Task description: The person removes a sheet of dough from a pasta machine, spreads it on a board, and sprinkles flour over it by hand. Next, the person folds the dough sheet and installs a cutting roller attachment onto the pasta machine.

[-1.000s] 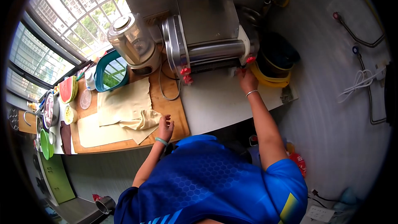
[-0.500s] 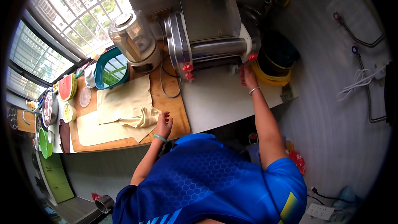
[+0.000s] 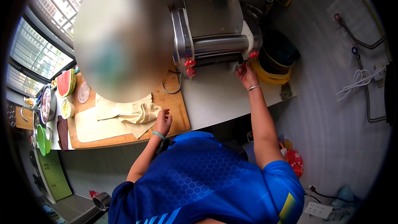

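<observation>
A pale yellow dough sheet (image 3: 124,111) lies on the wooden board (image 3: 179,114), folded and wrinkled at its right end over a flat layer. My left hand (image 3: 164,122) is beside that wrinkled end, fingers loosely curled and slightly apart, with nothing visible in them. On the white counter stands a metal dough-rolling machine (image 3: 219,45) with red knobs (image 3: 190,68) at both sides. My right hand (image 3: 247,76) reaches to its lower right corner, just below the right red knob (image 3: 253,54). The fingers look extended and apart; their exact contact with the machine is hidden.
A large blurred patch covers the board's back. At left are a cut watermelon (image 3: 66,83), a clear lid (image 3: 83,92), a bowl of yellow pieces (image 3: 67,108) and a green basin (image 3: 42,140). A yellow-rimmed bucket (image 3: 273,77) stands right of the machine.
My right hand has shifted slightly down and left at the machine's corner, leaving the red knob more visible. My left hand stays by the dough. A blurred patch now covers the blender and teal basin.
</observation>
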`<state>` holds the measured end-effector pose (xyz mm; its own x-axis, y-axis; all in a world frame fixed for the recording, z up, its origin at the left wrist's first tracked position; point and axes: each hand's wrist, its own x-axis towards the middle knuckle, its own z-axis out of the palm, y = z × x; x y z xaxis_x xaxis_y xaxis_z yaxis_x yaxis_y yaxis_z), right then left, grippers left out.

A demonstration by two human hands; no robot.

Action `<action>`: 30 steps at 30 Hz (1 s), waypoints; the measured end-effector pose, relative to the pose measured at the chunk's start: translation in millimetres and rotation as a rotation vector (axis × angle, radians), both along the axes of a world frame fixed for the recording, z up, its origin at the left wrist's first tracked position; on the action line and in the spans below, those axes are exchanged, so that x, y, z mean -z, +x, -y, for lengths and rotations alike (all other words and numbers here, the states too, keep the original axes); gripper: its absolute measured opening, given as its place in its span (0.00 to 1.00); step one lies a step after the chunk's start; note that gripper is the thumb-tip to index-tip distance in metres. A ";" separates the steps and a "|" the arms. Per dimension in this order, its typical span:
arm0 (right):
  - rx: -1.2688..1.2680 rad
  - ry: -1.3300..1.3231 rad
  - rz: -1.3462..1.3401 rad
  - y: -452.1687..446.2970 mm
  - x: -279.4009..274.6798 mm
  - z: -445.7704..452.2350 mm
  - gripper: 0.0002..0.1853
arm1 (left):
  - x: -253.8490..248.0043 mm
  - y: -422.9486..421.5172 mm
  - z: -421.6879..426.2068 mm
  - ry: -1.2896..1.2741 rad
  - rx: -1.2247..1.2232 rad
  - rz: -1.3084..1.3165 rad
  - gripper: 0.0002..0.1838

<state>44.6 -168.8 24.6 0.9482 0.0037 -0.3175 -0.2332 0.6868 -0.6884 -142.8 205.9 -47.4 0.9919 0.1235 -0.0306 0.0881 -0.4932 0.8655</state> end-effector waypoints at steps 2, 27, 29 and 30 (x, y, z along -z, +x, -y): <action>0.027 -0.061 0.001 0.0 2.3 -0.9 0.12 | 2.4 -0.5 -2.2 0.006 -0.004 0.009 0.16; 0.687 -0.590 -0.272 41.2 4.8 -61.6 0.19 | -19.0 -8.9 3.5 -0.119 0.179 -0.106 0.17; 0.790 -0.966 -0.064 46.0 54.2 -52.0 0.20 | -20.7 -13.1 -4.1 -0.178 0.163 -0.168 0.17; 0.874 -1.335 0.163 47.0 71.4 -44.4 0.21 | -21.5 -14.7 -10.4 -0.176 0.164 -0.169 0.17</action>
